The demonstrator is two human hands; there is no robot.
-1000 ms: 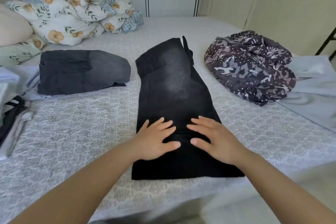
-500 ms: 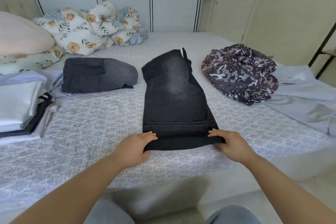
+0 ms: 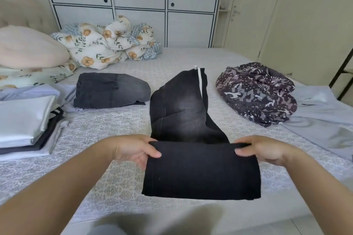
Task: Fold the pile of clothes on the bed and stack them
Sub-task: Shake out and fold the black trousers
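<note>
I see the black jeans point(image 3: 183, 112) laid lengthwise on the bed point(image 3: 122, 183), waistband end toward the far edge, hem end toward the near edge. The denim is heavy and matte, faded to a grey patch across the middle, with a pale strip showing at the far end. The near portion is raised off the bedspread and hangs as a flat, squarish panel with a stitched seam down its left side.

My left hand point(image 3: 131, 149) pinches the left corner of that raised edge, thumb on the near face and fingers curled behind the cloth. My right hand point(image 3: 267, 149) does the same at the right corner, thumb on the near face. Each grip is clenched on the jeans. Both forearms reach in from the near edge, wrists about level, the edge stretched straight between them.

The bedspread is pale grey with a quilted medallion pattern. Toward the left edge sits a folded pair of grey jeans point(image 3: 110, 90), softer and more washed out, rounded at one end. At the left edge is a stack of folded clothes point(image 3: 26, 126), smooth pale fabric on top of darker layers. Toward the right edge lies a crumpled patterned garment point(image 3: 256, 93) in purple and grey, resting on a light blue cloth point(image 3: 322, 118). A floral duvet point(image 3: 107, 46) is bundled at the far left corner beside a pink pillow point(image 3: 28, 47).
</note>
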